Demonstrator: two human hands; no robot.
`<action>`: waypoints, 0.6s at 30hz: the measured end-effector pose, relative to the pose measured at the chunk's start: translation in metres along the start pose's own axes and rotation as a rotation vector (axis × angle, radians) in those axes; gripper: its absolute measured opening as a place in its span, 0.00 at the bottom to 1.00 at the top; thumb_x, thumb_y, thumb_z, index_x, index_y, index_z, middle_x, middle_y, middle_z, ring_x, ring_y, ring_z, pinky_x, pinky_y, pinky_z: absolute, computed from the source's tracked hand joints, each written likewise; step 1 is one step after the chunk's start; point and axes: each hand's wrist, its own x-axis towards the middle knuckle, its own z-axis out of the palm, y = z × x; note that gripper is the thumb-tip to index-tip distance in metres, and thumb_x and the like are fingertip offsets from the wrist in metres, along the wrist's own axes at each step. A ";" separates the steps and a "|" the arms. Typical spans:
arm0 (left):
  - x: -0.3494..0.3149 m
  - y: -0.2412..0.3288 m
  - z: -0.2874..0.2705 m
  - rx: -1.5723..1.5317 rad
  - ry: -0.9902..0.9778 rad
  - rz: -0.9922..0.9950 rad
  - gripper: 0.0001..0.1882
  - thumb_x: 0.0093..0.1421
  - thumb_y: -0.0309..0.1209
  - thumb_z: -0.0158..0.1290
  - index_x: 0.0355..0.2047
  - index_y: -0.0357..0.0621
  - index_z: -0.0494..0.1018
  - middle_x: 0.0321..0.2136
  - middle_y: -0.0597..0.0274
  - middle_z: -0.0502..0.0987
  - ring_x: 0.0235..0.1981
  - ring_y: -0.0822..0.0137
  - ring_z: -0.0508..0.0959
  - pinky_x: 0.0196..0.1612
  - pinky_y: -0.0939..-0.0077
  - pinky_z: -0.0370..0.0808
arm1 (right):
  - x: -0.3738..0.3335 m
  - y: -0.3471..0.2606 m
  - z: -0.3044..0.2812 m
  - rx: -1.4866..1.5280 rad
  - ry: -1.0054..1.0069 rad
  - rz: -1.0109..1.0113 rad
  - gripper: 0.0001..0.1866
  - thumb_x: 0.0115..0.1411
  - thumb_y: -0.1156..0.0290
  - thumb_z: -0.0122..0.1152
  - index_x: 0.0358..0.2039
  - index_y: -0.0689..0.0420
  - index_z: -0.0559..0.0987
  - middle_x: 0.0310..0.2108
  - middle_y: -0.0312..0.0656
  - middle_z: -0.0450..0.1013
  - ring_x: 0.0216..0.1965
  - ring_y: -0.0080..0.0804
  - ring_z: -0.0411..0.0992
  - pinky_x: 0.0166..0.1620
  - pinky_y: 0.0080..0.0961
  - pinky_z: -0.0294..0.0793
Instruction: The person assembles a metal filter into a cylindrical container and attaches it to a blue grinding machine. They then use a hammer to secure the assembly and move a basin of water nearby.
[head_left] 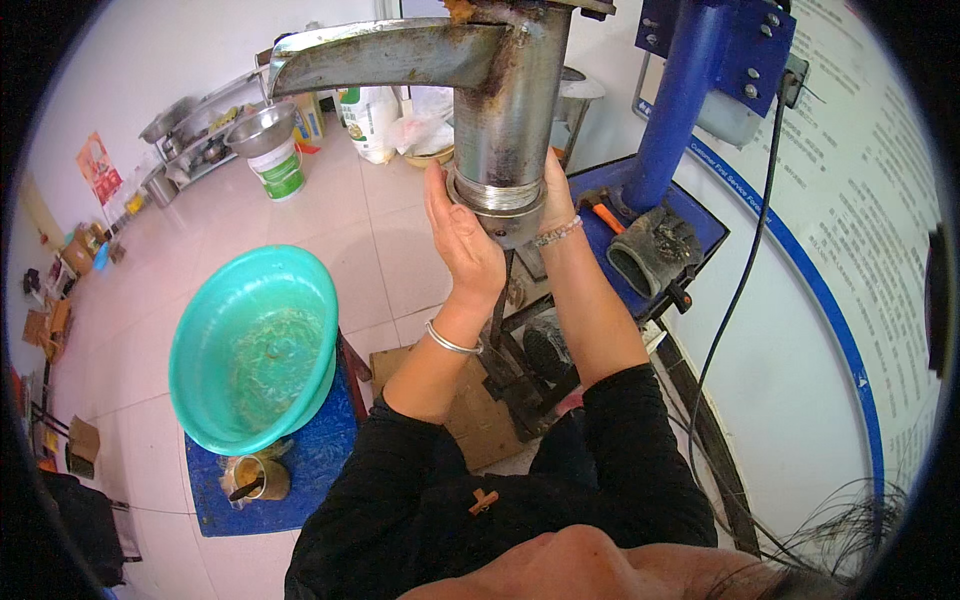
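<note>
I had my left hand [465,245] against the near left side of the metal collar [515,234], part-open, thumb and fingers bent loosely to its curve, steadying it. The collar sat at the lower end of the steel cylinder [505,115], around bright threads. My right hand [558,190] was at the collar's right side; its fingers were hidden, so I could not tell their spread or grip. Left of the cylinder's top ran a curved chute [390,58]. Right of the cylinder I noted a blue post [665,140] and a dark glove [655,250]; below and left, a green basin [205,340].
</note>
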 end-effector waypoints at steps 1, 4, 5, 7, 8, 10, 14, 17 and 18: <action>0.001 0.000 0.001 -0.050 -0.011 -0.076 0.31 0.67 0.45 0.24 0.56 0.27 0.55 0.53 0.45 0.63 0.54 0.57 0.64 0.57 0.68 0.58 | 0.000 -0.002 0.000 0.003 -0.005 0.025 0.26 0.64 0.50 0.40 0.49 0.60 0.69 0.47 0.43 0.69 0.45 0.32 0.70 0.48 0.30 0.69; 0.013 -0.003 -0.006 -0.353 0.001 -0.409 0.29 0.67 0.43 0.24 0.56 0.29 0.55 0.54 0.46 0.62 0.55 0.57 0.63 0.58 0.67 0.57 | -0.026 -0.003 0.023 -0.031 0.049 -0.011 0.27 0.64 0.51 0.39 0.50 0.61 0.68 0.47 0.43 0.69 0.46 0.33 0.68 0.51 0.29 0.66; 0.022 -0.008 -0.005 -0.569 0.033 -0.590 0.29 0.67 0.42 0.24 0.57 0.29 0.55 0.54 0.47 0.62 0.55 0.57 0.63 0.58 0.67 0.58 | -0.036 0.001 0.021 -0.212 0.102 -0.090 0.29 0.64 0.50 0.36 0.51 0.63 0.66 0.49 0.44 0.67 0.49 0.32 0.66 0.52 0.29 0.64; 0.047 -0.025 -0.014 -0.886 0.068 -0.935 0.29 0.67 0.43 0.23 0.57 0.31 0.55 0.56 0.49 0.61 0.56 0.58 0.62 0.59 0.65 0.58 | -0.055 0.014 0.027 -0.558 0.176 -0.241 0.33 0.65 0.48 0.32 0.54 0.66 0.62 0.52 0.46 0.64 0.53 0.32 0.62 0.55 0.29 0.61; 0.045 -0.028 -0.019 -0.950 0.096 -0.991 0.30 0.67 0.44 0.23 0.57 0.31 0.55 0.56 0.49 0.61 0.57 0.58 0.61 0.59 0.65 0.57 | -0.069 0.020 0.029 -0.653 0.187 -0.308 0.34 0.65 0.46 0.31 0.54 0.66 0.62 0.52 0.46 0.64 0.54 0.32 0.62 0.55 0.28 0.60; 0.038 -0.021 -0.012 -1.120 0.121 -1.116 0.30 0.66 0.45 0.23 0.57 0.32 0.55 0.56 0.49 0.60 0.57 0.58 0.61 0.59 0.65 0.57 | -0.085 0.020 0.010 -0.870 0.233 -0.475 0.36 0.64 0.44 0.29 0.53 0.68 0.62 0.52 0.46 0.64 0.54 0.33 0.61 0.56 0.27 0.58; 0.002 0.002 0.002 -0.376 0.050 -0.391 0.31 0.66 0.46 0.22 0.57 0.32 0.55 0.56 0.47 0.60 0.57 0.56 0.60 0.60 0.64 0.56 | -0.040 0.015 -0.009 -0.300 0.180 -0.228 0.30 0.66 0.52 0.29 0.48 0.67 0.69 0.47 0.45 0.68 0.48 0.31 0.65 0.53 0.27 0.61; 0.016 -0.011 0.000 -0.508 0.071 -0.463 0.30 0.67 0.46 0.24 0.55 0.31 0.58 0.53 0.47 0.62 0.55 0.56 0.63 0.58 0.64 0.58 | -0.044 0.016 0.004 -0.350 0.086 -0.216 0.30 0.66 0.51 0.29 0.50 0.66 0.66 0.48 0.45 0.67 0.48 0.31 0.66 0.52 0.27 0.63; 0.024 -0.016 -0.002 -0.679 0.085 -0.555 0.30 0.67 0.46 0.25 0.55 0.32 0.58 0.53 0.47 0.63 0.54 0.57 0.63 0.58 0.64 0.58 | -0.048 0.019 0.000 -0.486 -0.008 -0.272 0.30 0.66 0.50 0.31 0.51 0.65 0.66 0.49 0.44 0.67 0.48 0.30 0.67 0.52 0.27 0.65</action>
